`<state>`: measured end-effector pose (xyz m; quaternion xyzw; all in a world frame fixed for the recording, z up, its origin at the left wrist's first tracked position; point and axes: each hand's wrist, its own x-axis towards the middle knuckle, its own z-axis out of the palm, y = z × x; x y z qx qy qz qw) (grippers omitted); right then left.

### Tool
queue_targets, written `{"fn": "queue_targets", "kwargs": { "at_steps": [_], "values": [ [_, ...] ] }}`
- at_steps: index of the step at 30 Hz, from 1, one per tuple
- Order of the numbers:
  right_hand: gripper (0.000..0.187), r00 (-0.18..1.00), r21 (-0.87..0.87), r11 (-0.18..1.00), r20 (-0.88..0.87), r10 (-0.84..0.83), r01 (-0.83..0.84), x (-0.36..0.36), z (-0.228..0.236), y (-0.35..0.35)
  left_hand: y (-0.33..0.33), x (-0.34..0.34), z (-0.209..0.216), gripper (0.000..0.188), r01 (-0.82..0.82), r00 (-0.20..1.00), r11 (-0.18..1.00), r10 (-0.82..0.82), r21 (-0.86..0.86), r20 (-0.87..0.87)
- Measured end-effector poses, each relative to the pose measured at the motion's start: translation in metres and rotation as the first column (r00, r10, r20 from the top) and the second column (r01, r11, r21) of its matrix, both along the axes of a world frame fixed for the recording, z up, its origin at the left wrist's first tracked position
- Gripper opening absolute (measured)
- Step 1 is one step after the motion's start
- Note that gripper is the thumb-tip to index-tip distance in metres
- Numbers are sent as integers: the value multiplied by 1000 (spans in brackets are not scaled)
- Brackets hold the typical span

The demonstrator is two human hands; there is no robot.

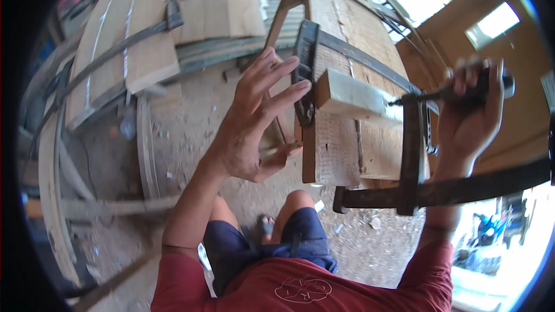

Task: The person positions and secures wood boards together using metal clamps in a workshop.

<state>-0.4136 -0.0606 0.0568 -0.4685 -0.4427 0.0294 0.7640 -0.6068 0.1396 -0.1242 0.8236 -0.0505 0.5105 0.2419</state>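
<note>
My right hand [471, 115] is wrapped round the dark handle [481, 89] of a metal bar clamp. Its screw points left at the end of a short wooden block [358, 99], and its sliding jaw [411, 156] stands over the boards' right side. The block lies across joined wooden boards [332, 153]. My left hand [245, 130] has its fingers spread and holds nothing. Its fingertips are close to the dark fixed jaw [306, 75] of another bar clamp, whose bar [370, 60] runs across the boards. Whether they touch that jaw I cannot tell.
More clamped boards [133, 29] rest on a wooden frame [147, 144] at the left. The near clamp's long bar [480, 192] juts out to the right over my forearm. A brown panel [485, 58] stands at the far right. Scraps litter the dirt floor [370, 248].
</note>
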Motion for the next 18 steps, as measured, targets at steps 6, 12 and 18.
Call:
{"fn": "queue_targets", "kwargs": {
  "at_steps": [6,12,18],
  "values": [
    [27,966,32,993,239,102,-112,14,8,16,14,39,-12,119,37,986,941,-90,338,141],
    [37,969,111,975,141,-205,190,25,18,22,12,51,-10,117,-19,969,916,-82,401,234],
    [36,836,254,864,244,-492,435,-13,-2,35,12,37,13,99,-114,976,820,-12,560,217]
  ]
}}
